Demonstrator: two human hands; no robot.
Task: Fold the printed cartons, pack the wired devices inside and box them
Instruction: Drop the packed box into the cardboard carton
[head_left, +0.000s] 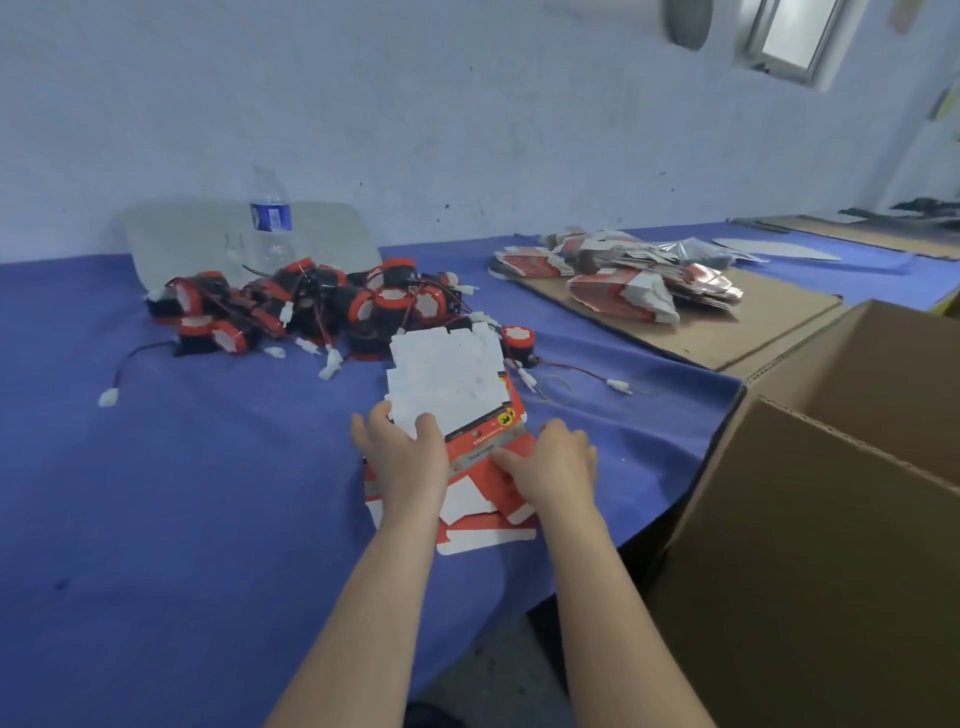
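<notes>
A flat printed carton (452, 384), white inside with red print at its edge, lies on the blue cloth in front of me on top of more flat red-and-white cartons (483, 535). My left hand (402, 452) grips the carton's near left corner, thumb over the white face. My right hand (556, 462) presses down on the red printed edge with its fingers. A heap of red-and-black wired devices (311, 306) with white plugs lies behind the carton. One device (518, 340) sits alone at the carton's far right corner.
A large open brown shipping box (831, 519) stands at the right, beside the table's edge. More flat cartons (623, 280) are piled on a cardboard sheet (727, 332) at the back right. A clear water bottle (270, 218) stands behind the devices, by the wall.
</notes>
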